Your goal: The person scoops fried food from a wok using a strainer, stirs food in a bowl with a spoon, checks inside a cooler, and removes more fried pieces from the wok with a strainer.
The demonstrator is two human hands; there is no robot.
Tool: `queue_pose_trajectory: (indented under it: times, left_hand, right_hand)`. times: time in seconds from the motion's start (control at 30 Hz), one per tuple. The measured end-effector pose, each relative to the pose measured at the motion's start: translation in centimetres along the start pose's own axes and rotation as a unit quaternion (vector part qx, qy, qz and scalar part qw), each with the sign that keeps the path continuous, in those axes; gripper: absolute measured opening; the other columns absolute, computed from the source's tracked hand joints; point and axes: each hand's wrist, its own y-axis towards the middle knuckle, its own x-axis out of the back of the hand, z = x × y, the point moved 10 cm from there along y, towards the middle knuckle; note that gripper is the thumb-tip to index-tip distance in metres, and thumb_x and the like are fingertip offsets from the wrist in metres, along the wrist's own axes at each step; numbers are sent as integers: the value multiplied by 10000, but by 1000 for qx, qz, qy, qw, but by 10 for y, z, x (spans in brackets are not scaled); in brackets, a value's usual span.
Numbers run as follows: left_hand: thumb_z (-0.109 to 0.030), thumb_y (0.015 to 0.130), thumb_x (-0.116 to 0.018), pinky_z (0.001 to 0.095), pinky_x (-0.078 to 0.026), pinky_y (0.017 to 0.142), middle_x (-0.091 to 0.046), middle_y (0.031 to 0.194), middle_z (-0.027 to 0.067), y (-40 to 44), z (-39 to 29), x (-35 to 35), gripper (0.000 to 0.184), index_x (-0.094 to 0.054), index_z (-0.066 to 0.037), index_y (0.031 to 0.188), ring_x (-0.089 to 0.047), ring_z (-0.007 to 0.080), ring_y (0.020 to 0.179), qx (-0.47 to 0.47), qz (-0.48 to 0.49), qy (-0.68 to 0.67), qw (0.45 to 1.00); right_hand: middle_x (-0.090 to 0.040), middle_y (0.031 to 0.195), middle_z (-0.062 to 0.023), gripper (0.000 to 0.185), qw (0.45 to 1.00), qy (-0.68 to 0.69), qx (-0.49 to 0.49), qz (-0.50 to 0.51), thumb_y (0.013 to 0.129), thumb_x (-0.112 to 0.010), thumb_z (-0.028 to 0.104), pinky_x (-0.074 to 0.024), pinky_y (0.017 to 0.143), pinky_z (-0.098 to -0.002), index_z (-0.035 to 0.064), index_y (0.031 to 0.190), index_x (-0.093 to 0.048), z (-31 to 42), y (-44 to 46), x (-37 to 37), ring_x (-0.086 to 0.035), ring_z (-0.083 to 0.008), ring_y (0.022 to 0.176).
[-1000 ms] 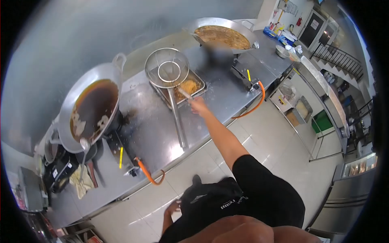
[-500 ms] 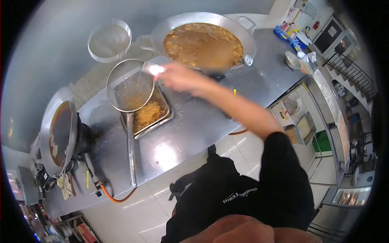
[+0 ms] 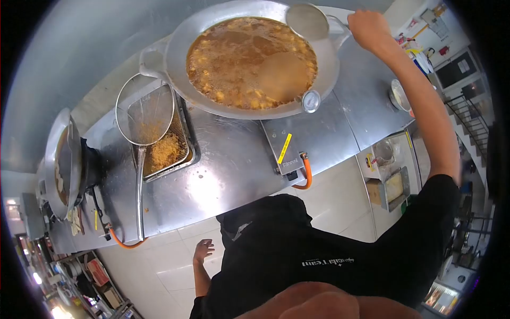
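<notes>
My right hand (image 3: 368, 30) is closed around the handle of a round fine-mesh strainer (image 3: 307, 22) at the upper right. The mesh hangs over the far right rim of a wide metal wok (image 3: 183, 87), near its side handle. Bubbling brown oil (image 3: 239, 58) with golden pieces floating in it fills the wok; part of its surface looks blurred. A dial thermometer (image 3: 311, 101) sits at the near rim. Low beside my body, my left hand (image 3: 203, 250) hangs above the floor with fingers loosely apart and nothing in it.
Left of the wok, a larger wire strainer (image 3: 140, 186) lies across a rectangular tray (image 3: 186, 127) holding golden fried crumbs (image 3: 164, 151). A second wok (image 3: 58, 159) stands at far left. A burner panel (image 3: 281, 146) with an orange hose (image 3: 308, 173) is at the counter's front. A bowl (image 3: 398, 95) sits right.
My right hand has carried the fine-mesh strainer from above the crumb tray rightward to the wok's far right side. The view has shifted, and my left hand has come into sight.
</notes>
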Motion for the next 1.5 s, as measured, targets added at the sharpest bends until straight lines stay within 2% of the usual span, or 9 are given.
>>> queue_pose_trajectory:
  times: [0.1,0.2,0.4,0.6,0.8,1.0,1.13,1.27,1.5]
  left_hand:
    - [-274,908,-481,394,-482,735,-617,1007,118,-3,4,0,285,-513,-101,1133,-621,233,835,12,-26,-15,999]
    - [-273,906,-488,393,-484,723,-621,1002,119,-6,10,-4,276,-523,-107,1124,-624,233,823,11,-48,-42,998]
    - [-221,900,-478,376,-490,694,-626,967,110,-12,22,-17,248,-533,-102,1111,-629,227,781,33,-58,-38,997]
    - [-215,891,-485,358,-485,676,-627,962,107,-18,21,-31,242,-537,-106,1101,-627,209,776,35,-52,-50,997]
    - [-232,884,-511,329,-476,640,-626,922,76,-19,21,-37,221,-563,-100,1054,-621,189,745,36,-44,-24,998]
    - [-196,863,-545,258,-440,540,-605,828,31,-16,-7,-40,177,-582,-93,1003,-593,136,659,-12,-15,-8,1000]
    - [-163,872,-514,304,-474,613,-611,892,53,-8,-24,-39,181,-567,-84,1026,-615,153,708,-55,15,9,998]
    - [-145,845,-548,253,-417,508,-591,812,25,7,-18,-29,162,-587,-77,987,-571,128,645,-83,32,-27,996]
    - [-163,849,-547,282,-438,534,-604,826,24,2,-4,3,161,-596,-93,985,-577,140,661,-35,-5,23,999]
  right_hand:
    - [-647,843,-181,243,993,109,20,39,724,-598,178,-496,688,-395,13,896,-644,12,0,-15,-634,-314,810]
    - [-638,747,-170,183,944,273,116,148,696,-593,165,-490,656,-380,33,805,-658,39,10,-51,-639,-285,754]
    - [-609,626,-134,173,863,445,151,187,698,-592,189,-447,571,-377,32,736,-655,106,22,-59,-590,-245,597]
    - [-568,582,-107,154,825,520,183,127,734,-580,165,-394,527,-368,32,762,-653,135,29,-43,-524,-223,536]
    - [-622,718,-147,179,822,534,183,80,771,-579,171,-440,641,-371,21,844,-644,132,0,3,-589,-279,682]
    - [-632,825,-179,194,880,446,145,78,799,-573,180,-458,716,-423,43,916,-644,125,-34,33,-605,-335,809]
    - [-628,786,-183,178,892,427,150,18,811,-557,165,-461,711,-439,56,920,-646,120,-53,49,-601,-357,795]
    - [-625,769,-186,173,910,394,121,46,818,-546,157,-463,707,-442,65,923,-649,118,-71,65,-595,-367,780]
    - [-626,802,-191,182,905,414,96,-9,810,-563,184,-462,696,-435,75,922,-656,116,-84,61,-596,-364,789]
